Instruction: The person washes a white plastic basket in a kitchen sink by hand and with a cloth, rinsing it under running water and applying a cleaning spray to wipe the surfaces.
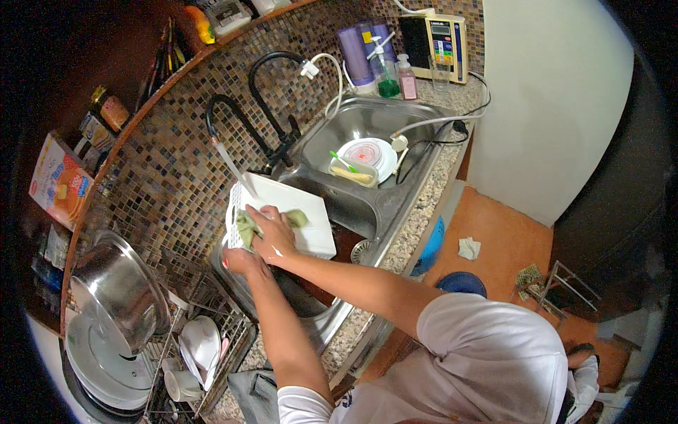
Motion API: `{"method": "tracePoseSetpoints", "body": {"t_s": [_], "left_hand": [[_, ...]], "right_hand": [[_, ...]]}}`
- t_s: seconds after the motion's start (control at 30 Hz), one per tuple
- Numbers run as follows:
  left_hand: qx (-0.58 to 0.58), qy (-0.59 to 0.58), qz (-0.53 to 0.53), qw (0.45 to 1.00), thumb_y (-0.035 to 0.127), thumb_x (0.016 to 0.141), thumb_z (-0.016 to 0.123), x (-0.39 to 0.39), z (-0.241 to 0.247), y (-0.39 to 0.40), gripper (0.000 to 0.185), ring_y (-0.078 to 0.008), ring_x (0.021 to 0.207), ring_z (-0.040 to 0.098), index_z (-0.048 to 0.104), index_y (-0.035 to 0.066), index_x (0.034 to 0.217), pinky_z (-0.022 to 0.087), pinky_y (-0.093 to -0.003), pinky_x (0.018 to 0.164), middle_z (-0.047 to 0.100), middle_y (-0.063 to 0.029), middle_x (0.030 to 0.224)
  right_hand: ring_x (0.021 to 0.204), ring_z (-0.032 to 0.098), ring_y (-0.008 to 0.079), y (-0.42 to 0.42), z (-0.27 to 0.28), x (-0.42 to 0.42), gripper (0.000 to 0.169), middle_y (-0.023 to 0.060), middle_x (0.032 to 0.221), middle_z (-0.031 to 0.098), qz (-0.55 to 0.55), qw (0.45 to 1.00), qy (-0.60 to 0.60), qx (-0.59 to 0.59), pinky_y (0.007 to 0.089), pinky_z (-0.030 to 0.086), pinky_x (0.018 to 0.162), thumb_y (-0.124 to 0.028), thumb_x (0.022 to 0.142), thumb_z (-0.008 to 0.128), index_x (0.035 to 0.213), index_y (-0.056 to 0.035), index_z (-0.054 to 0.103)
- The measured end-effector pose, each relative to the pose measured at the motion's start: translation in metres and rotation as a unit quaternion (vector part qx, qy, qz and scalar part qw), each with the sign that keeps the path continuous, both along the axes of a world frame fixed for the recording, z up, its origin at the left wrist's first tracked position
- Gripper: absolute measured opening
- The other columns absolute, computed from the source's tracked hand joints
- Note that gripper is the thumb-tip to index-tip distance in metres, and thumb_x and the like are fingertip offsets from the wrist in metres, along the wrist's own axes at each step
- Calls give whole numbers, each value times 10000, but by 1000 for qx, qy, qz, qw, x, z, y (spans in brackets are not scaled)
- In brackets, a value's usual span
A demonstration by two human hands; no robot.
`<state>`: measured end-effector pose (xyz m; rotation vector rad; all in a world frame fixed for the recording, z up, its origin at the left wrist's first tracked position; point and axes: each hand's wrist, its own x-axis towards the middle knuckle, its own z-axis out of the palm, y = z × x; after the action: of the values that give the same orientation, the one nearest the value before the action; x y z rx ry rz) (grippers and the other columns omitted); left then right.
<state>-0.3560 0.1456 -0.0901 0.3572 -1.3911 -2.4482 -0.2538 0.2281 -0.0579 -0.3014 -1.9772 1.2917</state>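
A white plastic tray or lid with a slotted end is tilted over the left sink basin, under water running from the left black faucet. My left hand grips its near left corner. On its face lies my right hand, fingers pressing a green cloth against the slotted end; some white foam is on the back of this hand. Part of the cloth or another green piece shows beyond the fingers. In the right basin are stacked white plates and a small container with a green-handled utensil.
A dish rack with a steel basin, plates and a mug stands at left. Behind the right basin are a green soap pump bottle, a pink bottle and purple containers. A hose and black cable cross the right rim.
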Motion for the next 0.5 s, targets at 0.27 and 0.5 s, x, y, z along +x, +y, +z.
{"method": "tracePoseSetpoints", "body": {"t_s": [0.27, 0.5], "left_hand": [[180, 19, -115, 977, 383, 893, 304, 33, -28, -8, 540, -336, 1045, 559, 495, 0, 1223, 413, -470, 941, 563, -158, 1176], [171, 7, -135, 976, 288, 853, 286, 36, -52, -17, 507, -331, 1025, 573, 503, -27, 1186, 472, -461, 877, 568, -181, 1147]], "right_hand": [[1006, 519, 335, 61, -69, -17, 367, 157, 1071, 551, -64, 965, -238, 84, 473, 383, 862, -356, 838, 524, 1183, -242, 582], [934, 532, 331, 16, -48, -9, 422, 165, 958, 540, 46, 962, -94, 251, 436, 430, 803, -447, 842, 502, 1216, -257, 551]]}}
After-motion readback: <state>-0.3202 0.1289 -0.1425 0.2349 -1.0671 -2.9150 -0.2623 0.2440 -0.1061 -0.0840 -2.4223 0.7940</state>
